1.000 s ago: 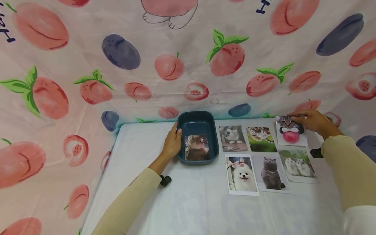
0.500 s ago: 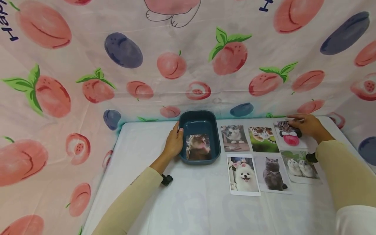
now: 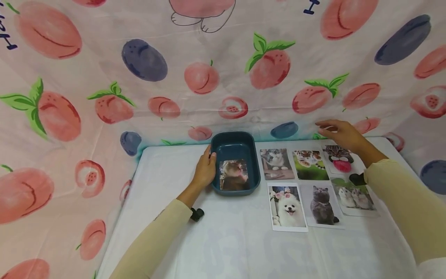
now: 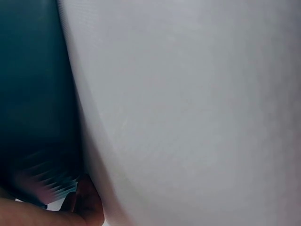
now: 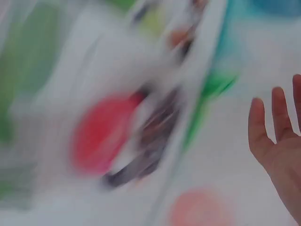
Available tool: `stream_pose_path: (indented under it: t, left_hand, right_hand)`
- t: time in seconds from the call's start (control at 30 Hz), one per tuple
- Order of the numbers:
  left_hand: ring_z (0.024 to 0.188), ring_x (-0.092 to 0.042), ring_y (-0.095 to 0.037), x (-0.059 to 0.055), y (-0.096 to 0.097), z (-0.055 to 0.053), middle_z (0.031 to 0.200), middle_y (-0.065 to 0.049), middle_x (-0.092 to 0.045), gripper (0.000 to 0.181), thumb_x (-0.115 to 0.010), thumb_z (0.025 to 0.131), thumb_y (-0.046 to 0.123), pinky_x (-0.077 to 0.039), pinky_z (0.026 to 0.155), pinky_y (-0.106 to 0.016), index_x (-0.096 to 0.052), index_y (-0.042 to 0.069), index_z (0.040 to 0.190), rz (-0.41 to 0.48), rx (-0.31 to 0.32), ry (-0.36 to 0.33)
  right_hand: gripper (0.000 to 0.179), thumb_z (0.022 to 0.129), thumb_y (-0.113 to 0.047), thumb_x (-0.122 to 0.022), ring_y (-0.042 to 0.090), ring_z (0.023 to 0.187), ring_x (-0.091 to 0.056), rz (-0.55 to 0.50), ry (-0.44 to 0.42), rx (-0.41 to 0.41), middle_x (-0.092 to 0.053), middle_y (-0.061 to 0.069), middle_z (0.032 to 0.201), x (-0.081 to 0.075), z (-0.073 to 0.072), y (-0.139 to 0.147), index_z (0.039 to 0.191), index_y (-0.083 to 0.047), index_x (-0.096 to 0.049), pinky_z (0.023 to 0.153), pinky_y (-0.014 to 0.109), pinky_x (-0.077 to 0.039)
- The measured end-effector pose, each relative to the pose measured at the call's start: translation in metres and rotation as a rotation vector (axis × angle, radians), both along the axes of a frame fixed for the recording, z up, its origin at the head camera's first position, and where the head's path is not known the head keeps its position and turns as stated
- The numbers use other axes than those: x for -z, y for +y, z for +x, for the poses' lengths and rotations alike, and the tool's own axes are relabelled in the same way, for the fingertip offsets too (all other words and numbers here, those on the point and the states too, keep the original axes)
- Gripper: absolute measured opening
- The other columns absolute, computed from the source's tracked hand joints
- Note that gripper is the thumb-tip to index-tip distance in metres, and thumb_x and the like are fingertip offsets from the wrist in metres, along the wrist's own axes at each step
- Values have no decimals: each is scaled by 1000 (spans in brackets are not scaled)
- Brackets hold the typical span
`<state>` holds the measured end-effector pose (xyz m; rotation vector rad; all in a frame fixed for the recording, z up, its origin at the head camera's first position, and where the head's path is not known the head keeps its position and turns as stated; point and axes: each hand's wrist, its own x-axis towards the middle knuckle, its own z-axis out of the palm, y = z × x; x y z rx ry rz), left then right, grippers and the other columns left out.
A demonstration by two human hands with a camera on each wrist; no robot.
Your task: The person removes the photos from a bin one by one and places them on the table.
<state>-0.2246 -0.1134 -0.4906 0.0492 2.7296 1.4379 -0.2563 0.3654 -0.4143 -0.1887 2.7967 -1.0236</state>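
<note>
My left hand (image 3: pixel 204 169) grips the left wall of a dark teal plastic box (image 3: pixel 257 162), its thumb at the rim. Inside the box, towards its near end, lies a photo card (image 3: pixel 234 176) with a brownish picture. The left wrist view shows the box wall (image 4: pixel 35 94) close up. My right hand (image 3: pixel 343 135) is raised beyond the back row of cards, with nothing in it. Its fingers look extended and apart in the right wrist view. Nearest to it is the card of a tabby cat with a red ball (image 3: pixel 341 164), flat on the table.
Two rows of cards lie right of the box: a grey-white cat (image 3: pixel 275 162), a tiger cub (image 3: pixel 311 164), a white dog (image 3: pixel 290 211), a grey cat (image 3: pixel 322 205) and two small animals (image 3: pixel 353 197). A fruit-patterned curtain (image 3: pixel 223 46) backs the white table (image 3: pixel 167 162).
My right hand has let go of the tabby cat card, which now lies slightly further left. The hand has lifted and moved left and back. My left hand stays on the box.
</note>
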Motion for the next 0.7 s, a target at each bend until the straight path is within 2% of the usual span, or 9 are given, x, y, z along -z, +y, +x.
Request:
stream_pose_path:
  t: [0.13,0.27,0.4,0.5,0.7]
  left_hand:
    - [148,-39,-37,0,0,0,156,-23,-43,57,-33,113,37,-29,123,-52,-24,12,163,7,2,4]
    - [148,-38,-37,1,0,0,157,-23,-42,57,-33,113,36,-28,123,-53,-23,11,163,6,6,-2]
    - [148,-38,-37,2,-1,0,157,-23,-42,58,-33,113,36,-28,124,-53,-22,12,164,6,8,-13]
    - [148,-39,-37,2,-1,0,155,-23,-43,57,-33,113,37,-28,124,-53,-22,13,164,1,7,-15]
    - [146,-41,-38,1,0,-2,154,-24,-45,58,-33,113,36,-29,122,-54,-23,11,163,4,11,-4]
  right_hand:
    - [56,105,-43,-56,41,138,-47,-59,3,-111,-50,18,151,-28,-4,-55,150,-12,-50,105,67,-43]
    - [49,103,-38,-61,33,132,-54,-114,12,-235,-58,14,145,-40,-10,-109,145,-11,-58,105,59,-46]
    - [44,101,-34,-65,30,130,-56,-129,-36,-345,-60,13,143,-40,-16,-161,139,-13,-63,104,54,-49]
    - [46,98,-36,-69,30,128,-59,-97,-78,-416,-62,12,141,-37,-17,-195,138,-14,-64,101,51,-52]
    - [53,95,-37,-73,30,122,-64,-10,-126,-493,-64,15,139,-21,-19,-240,139,-10,-63,101,46,-54]
